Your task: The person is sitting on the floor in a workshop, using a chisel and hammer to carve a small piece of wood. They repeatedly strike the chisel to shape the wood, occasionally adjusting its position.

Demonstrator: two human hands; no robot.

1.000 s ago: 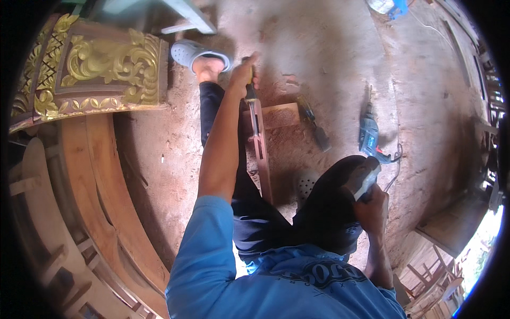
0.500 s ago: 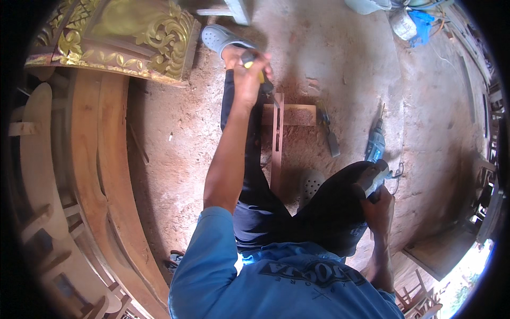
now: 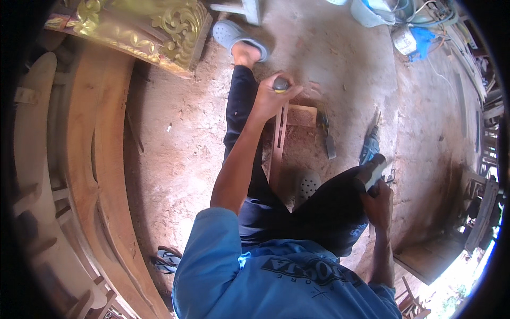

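Observation:
My left hand [image 3: 272, 95] is closed round the handle of a chisel [image 3: 280, 83], whose dark butt with a yellow ring points up. The hand hides its blade. Under it lies a narrow slotted wooden strip [image 3: 277, 141], its far end resting on a short wooden block [image 3: 302, 115]. My right hand [image 3: 378, 206] grips a hammer with a thick, block-like head [image 3: 374, 169], held beside my right knee. A second chisel [image 3: 329, 139] lies on the floor right of the block.
Beyond the right knee lies a blue power drill [image 3: 370, 144]. Long wooden planks [image 3: 85, 143] line the left side, with a carved gilded panel [image 3: 180, 32] at far left. Buckets [image 3: 372, 13] and a blue bag [image 3: 421, 42] stand far right. Sandals [image 3: 167, 260] lie near left.
My left hand has moved right and nearer, and the chisel has gone from slanted to more upright over the strip. My right hand keeps the hammer by the knee. The view has shifted slightly.

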